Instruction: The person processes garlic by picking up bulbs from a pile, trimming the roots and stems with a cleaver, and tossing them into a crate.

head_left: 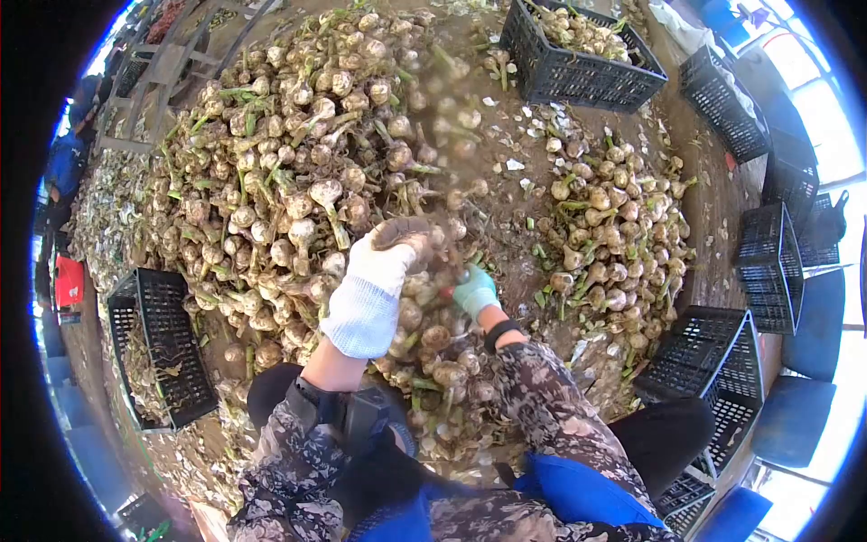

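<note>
"Garlic bulbs [298, 172], where?"

"Big heap on the floor [508, 190], ahead of the person and off to the left. Smaller pile [623, 244] to the right, strip of floor between them."

"Left hand [375, 275]?"

"White glove, brown patch over the fingers, fingers curled. At the near right edge of the heap. Can't tell if it grips a bulb, spot's blurred."

"Right hand [476, 293]?"

"Pale green glove, just beside the left, fingers bent in. Red bit [446, 292] shows next to it, too small to name. Can't tell whether it's held."

"Around them?"

"Black crate [578, 90] with garlic at the far side, left crate [176, 343] with dry stalks, more crates [768, 266] along the right. Loose bulbs right below both hands."
</note>
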A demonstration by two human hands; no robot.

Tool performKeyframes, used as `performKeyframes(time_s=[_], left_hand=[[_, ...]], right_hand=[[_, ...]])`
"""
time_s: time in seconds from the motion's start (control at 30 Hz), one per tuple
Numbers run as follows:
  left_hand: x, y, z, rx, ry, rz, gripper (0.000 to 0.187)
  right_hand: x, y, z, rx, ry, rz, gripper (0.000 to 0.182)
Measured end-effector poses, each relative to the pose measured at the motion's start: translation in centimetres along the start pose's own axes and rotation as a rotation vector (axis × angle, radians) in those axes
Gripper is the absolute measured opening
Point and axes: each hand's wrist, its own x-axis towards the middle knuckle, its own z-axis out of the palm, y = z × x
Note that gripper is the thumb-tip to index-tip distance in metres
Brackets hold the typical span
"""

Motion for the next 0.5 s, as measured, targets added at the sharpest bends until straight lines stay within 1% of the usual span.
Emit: performKeyframes(time_s=[0.03,0.07,0.1,0.13,0.17,0.2,0.27,0.3,0.37,0.43,0.5], left_hand=[[0.0,0.0,-0.1,0.003,0.003,-0.028,0.023],[-0.1,0.0,-0.3,-0.021,-0.001,0.017,0.023],[-0.4,0.6,-0.1,-0.008,0.036,-0.012,0.023],[-0.6,0.7,-0.2,-0.057,0.033,-0.027,0.023],[-0.6,0.7,-0.4,-0.104,0.031,-0.038,0.023],[-0.3,0.4,-0.7,-0.044,0.032,-0.038,0.022],[0.4,-0.5,-1.4,0.036,0.033,-0.019,0.019],[0.6,-0.8,-1.7,0.053,0.033,-0.004,0.019],[1.0,-1.2,-2.2,0.085,0.025,0.029,0.018],[1.7,-1.5,-3.0,0.196,0.088,0.051,0.019],[2.3,-1.7,-3.7,0.285,0.119,0.106,0.020]], right_hand=[[1.3,3.0,2.5,0.058,0.057,-0.024,0.047],[5.3,7.7,6.8,0.357,0.033,-0.009,0.044],[5.5,7.0,7.3,0.656,0.015,0.012,0.040],[5.6,6.8,7.1,0.706,-0.033,0.072,0.049],[5.5,6.7,6.9,0.478,-0.029,0.066,0.049],[2.2,2.6,3.6,0.201,-0.044,0.064,0.049],[0.7,-0.6,2.0,0.063,-0.080,0.072,0.048],[1.0,-1.1,2.2,0.081,-0.085,0.078,0.048],[2.9,0.6,4.4,0.289,0.000,0.061,0.041],[1.8,0.7,3.9,0.507,0.132,0.058,0.035],[0.7,1.0,1.7,0.769,0.155,0.012,0.039]])
